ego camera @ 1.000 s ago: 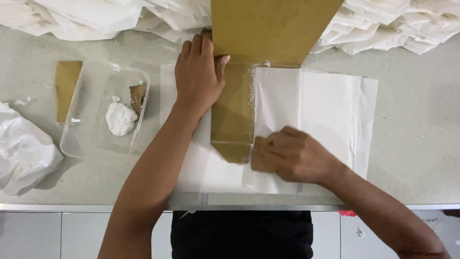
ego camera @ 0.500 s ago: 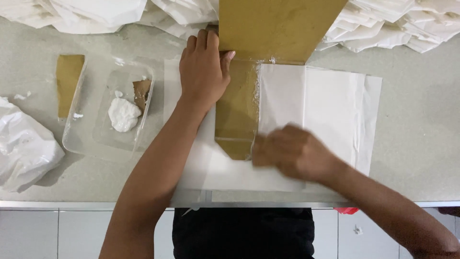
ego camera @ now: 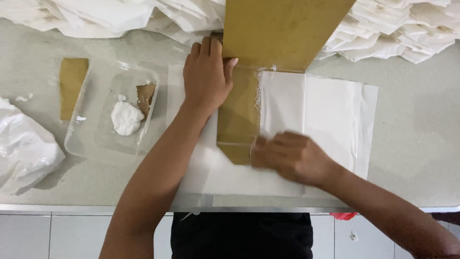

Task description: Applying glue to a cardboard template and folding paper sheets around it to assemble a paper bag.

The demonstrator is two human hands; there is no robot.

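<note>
seen from above, a person's left hand [ego camera: 207, 79] lies flat, fingers together and palm down, on the left edge of a brown cardboard template [ego camera: 238, 117] that rests on a sheet of white paper [ego camera: 330, 120] spread over a pale grey surface [ego camera: 417, 144]. the right hand [ego camera: 290, 156], slightly blurred, presses with loosely curled fingers on the folded white paper just right of the template's pointed lower end, its fingertips touching the cardboard's edge; neither hand is pinching anything. the template runs up the middle of the sheet and widens into a large brown cardboard panel [ego camera: 282, 29] at the top of the view. a line of white paste shows along the seam where the paper meets the template's right side. to the left, a clear plastic tray [ego camera: 96, 139] holds a lump of white paste [ego camera: 125, 117] and a small brown cardboard scrap [ego camera: 145, 96]; a brown cardboard strip [ego camera: 72, 86] lies just beside the tray on its far left. a crumpled white bag [ego camera: 24, 148] sits at the left edge, and stacks of folded white paper [ego camera: 397, 33] are piled along the far side of the surface, on both sides of the panel. the person's dark clothing shows below the near edge.
</note>
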